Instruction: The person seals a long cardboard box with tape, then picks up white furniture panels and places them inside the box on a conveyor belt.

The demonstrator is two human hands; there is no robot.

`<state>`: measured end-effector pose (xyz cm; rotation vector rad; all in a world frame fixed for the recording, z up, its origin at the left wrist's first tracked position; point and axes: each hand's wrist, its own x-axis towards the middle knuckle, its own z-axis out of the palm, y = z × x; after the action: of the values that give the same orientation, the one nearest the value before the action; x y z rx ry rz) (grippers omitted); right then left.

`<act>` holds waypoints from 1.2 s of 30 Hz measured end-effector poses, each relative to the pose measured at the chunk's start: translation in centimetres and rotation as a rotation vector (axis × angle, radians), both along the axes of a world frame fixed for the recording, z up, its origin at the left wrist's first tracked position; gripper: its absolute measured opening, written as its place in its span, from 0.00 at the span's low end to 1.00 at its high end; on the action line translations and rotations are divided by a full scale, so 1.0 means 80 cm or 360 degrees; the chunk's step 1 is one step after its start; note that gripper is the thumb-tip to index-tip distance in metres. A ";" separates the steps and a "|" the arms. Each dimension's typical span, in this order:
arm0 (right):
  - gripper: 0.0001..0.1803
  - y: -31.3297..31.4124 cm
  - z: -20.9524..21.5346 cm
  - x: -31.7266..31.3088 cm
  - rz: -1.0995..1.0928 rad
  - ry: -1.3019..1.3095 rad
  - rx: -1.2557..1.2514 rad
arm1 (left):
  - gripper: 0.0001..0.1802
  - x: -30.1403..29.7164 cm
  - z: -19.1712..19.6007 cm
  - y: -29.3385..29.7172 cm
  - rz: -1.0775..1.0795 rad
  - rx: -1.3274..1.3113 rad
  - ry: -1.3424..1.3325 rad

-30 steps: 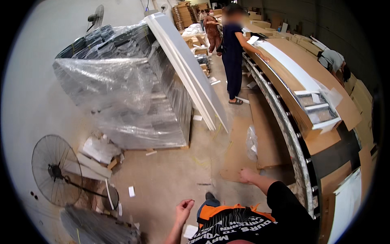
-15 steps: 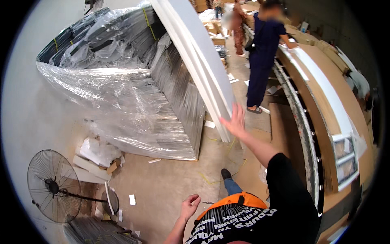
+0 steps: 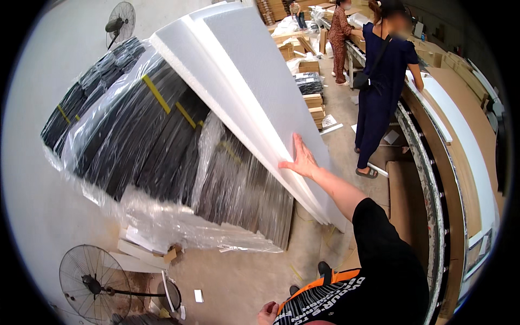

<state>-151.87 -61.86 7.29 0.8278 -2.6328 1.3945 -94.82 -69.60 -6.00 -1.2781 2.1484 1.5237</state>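
Several long white foam boards lean in a slanting row beside a tall stack wrapped in clear plastic film. My right hand reaches forward and touches the front board low on its face. Its fingers are spread, with the thumb stretched left toward the gap between the boards. Low at the waist, my left hand hangs beside my orange-edged clothing, fingers loosely curled, and nothing shows in it. The lower edge cuts off part of that hand.
A standing fan is at the lower left, near white offcuts. Another fan hangs on the left wall. To the right, a person in dark blue works at a long conveyor table. Another person stands farther back.
My view has shifted, showing more of the boards and the stack's top. My right hand has stayed at the boards' lower part. My left hand sits lower in the picture, nearer the waist.
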 end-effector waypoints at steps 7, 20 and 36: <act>0.68 0.006 -0.004 -0.025 0.0112 0.0017 -0.0021 | 0.24 -0.082 0.012 -0.030 -0.0191 0.0004 0.0018; 0.50 0.027 0.014 0.005 -0.0789 0.0134 -0.0118 | 0.26 -0.128 -0.009 -0.040 -0.0456 -0.0257 0.0223; 0.31 0.234 0.136 0.127 -0.0879 0.0738 -0.0453 | 0.23 -0.304 0.079 -0.031 -0.1071 -0.0361 0.1223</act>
<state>-141.67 -43.13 18.13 0.3002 -2.0282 1.1992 -119.15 -72.11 0.31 0.1196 2.8244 1.6107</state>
